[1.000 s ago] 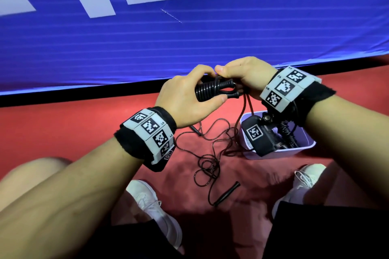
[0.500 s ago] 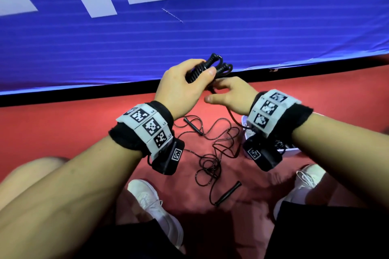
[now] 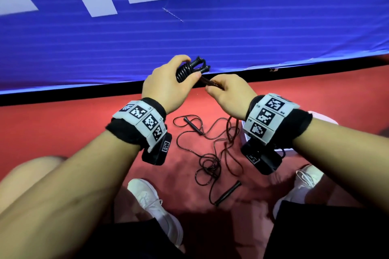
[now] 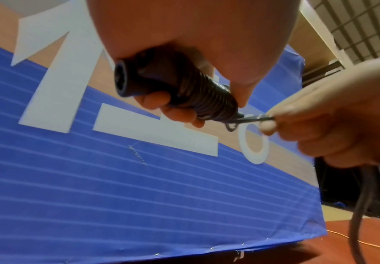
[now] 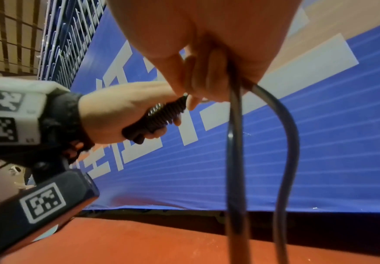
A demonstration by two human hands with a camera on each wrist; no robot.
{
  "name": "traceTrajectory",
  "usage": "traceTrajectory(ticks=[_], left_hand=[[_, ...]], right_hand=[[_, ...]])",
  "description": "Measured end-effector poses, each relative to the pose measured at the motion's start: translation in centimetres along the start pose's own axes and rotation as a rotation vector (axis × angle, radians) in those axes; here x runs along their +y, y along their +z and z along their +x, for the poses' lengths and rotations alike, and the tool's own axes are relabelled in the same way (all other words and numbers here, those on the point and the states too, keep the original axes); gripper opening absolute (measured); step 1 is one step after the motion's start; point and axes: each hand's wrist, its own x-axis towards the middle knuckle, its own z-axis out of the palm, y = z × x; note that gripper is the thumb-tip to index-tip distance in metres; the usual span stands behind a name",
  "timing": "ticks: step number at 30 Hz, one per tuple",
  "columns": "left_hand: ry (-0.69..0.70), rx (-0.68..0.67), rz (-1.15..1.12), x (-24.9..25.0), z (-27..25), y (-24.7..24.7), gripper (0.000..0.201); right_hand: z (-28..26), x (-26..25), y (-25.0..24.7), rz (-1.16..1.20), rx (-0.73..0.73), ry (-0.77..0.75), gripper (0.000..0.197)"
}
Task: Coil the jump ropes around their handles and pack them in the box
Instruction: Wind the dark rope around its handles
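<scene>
Left hand (image 3: 166, 88) wrapped round the coiled jump-rope handles (image 3: 189, 69), long axis tilted up and to the right, raised before the blue banner (image 3: 189, 38). Just right of the bundle, right hand (image 3: 229, 94) pinching the rope's loose tail (image 3: 210, 83), which runs down from the handle tips into that pinch and hangs below. Next turn probably hinges on carrying the tail across that axis. On the red floor (image 3: 63, 128) between the shoes, second jump rope (image 3: 210, 153) uncoiled. Far right, box (image 3: 322, 116) mostly hidden behind the right wrist.
</scene>
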Motion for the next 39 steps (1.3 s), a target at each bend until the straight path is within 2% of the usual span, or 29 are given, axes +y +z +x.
traceTrajectory(ticks=[4,8,12,15,19,21,24,27,33,36,39], left_hand=[[0.021,-0.019,0.04,-0.3,0.0,0.3,0.031],[-0.007,-0.05,0.052,-0.7,0.0,0.9,0.026],[-0.023,-0.079,0.074,-0.8,0.1,1.1,0.028],[-0.016,-0.091,0.066,-1.0,0.4,0.8,0.028],[-0.01,-0.128,0.127,-1.1,0.6,0.4,0.028],[-0.012,-0.136,0.162,-1.0,0.6,0.3,0.029],[0.009,-0.172,0.246,-0.8,0.4,0.6,0.032],[0.039,-0.195,0.315,-0.6,0.2,1.2,0.037],[0.048,-0.196,0.319,-1.2,0.1,1.7,0.04],[0.045,-0.234,0.32,-1.4,0.2,1.8,0.039],[0.066,-0.272,0.329,-1.3,0.3,1.7,0.039]], right_hand=[[-0.4,-0.2,0.1,-0.057,-0.036,-0.016,0.035],[-0.8,-0.6,0.2,-0.159,-0.063,-0.065,0.022],[-1.1,-0.9,-0.7,-0.263,-0.094,-0.082,0.027],[-1.0,-0.8,-1.5,-0.318,-0.083,-0.087,0.014],[-0.7,-0.3,-2.3,-0.485,-0.085,-0.071,0.026],[-0.5,-0.3,-2.6,-0.54,-0.08,-0.08,0.025],[-0.5,-0.6,-2.7,-0.591,-0.066,-0.147,0.027],[-0.7,-0.9,-2.4,-0.616,-0.064,-0.22,0.029],[-0.6,-0.8,-1.7,-0.629,-0.088,-0.272,0.028],[-0.7,-0.9,-1.6,-0.643,-0.093,-0.284,0.026],[-0.5,-0.8,-2.0,-0.629,-0.066,-0.265,0.033]])
